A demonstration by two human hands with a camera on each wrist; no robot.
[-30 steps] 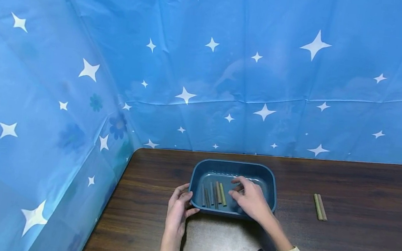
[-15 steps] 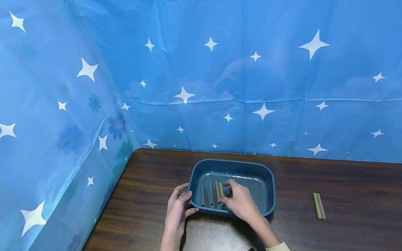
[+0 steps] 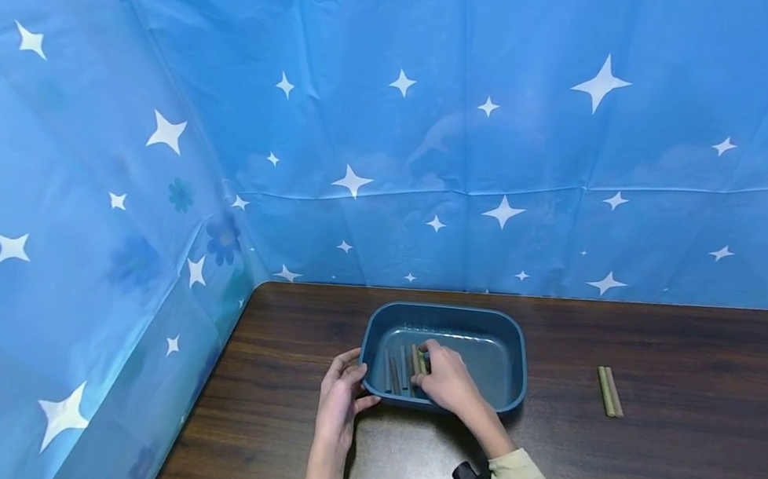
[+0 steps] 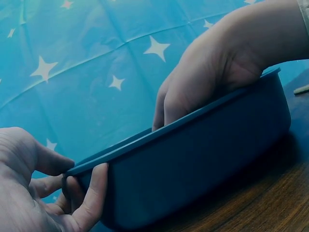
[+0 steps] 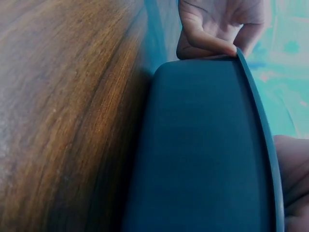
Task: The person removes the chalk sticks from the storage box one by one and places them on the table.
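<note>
A dark blue rectangular bin [image 3: 494, 363] stands on the table, with several thin sticks [image 3: 404, 370] in blue, brown and green side by side in its left half. My left hand [image 3: 339, 396] grips the bin's left end; in the left wrist view its thumb lies at the rim and other fingers press the outer wall [image 4: 193, 164]. Reaching over the near rim, my right hand [image 3: 448, 377] bends thumb and index finger around a thin stick [image 3: 422, 364] at the right end of the row. Both wrist views hide those fingertips behind the bin wall.
Two more sticks [image 3: 611, 392], one green and one brown, lie together on the dark wooden table [image 3: 710, 435] right of the bin. A blue star-patterned curtain [image 3: 438, 135] hangs behind the table and along its left side.
My right hand has moved left inside the bin, from the bare floor to the right end of the stick row. The left hand has kept its grip on the bin.
</note>
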